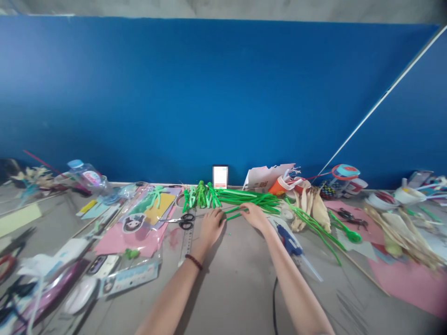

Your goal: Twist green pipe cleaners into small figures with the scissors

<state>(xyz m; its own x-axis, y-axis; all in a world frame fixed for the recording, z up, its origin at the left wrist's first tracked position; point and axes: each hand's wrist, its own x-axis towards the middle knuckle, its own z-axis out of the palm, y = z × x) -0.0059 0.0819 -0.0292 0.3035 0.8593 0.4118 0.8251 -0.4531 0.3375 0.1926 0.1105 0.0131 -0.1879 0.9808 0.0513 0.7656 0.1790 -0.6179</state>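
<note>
A green pipe cleaner [233, 217] stretches between my two hands, just above the grey table. My left hand [211, 226] is closed at its left end, with the fingertips partly hidden. At the other end, the curled fingers of my right hand [254, 216] grip it. Directly behind lies a bundle of long green pipe cleaners [253, 199]. Several twisted green pipe-cleaner pieces [201, 195] stand or lean to the left of that bundle. Black-handled scissors [186, 222] lie beside my left hand, and a blue glue gun [289, 241] rests right of my right forearm.
A blue partition [223, 102] rises behind the table. At left are a plastic bottle [91, 178], pink paper in a clear bag [122, 239] and a white mouse [82, 295]. Dried husks [319, 209], an orange cup [278, 186] and pink sheets [412, 288] lie right.
</note>
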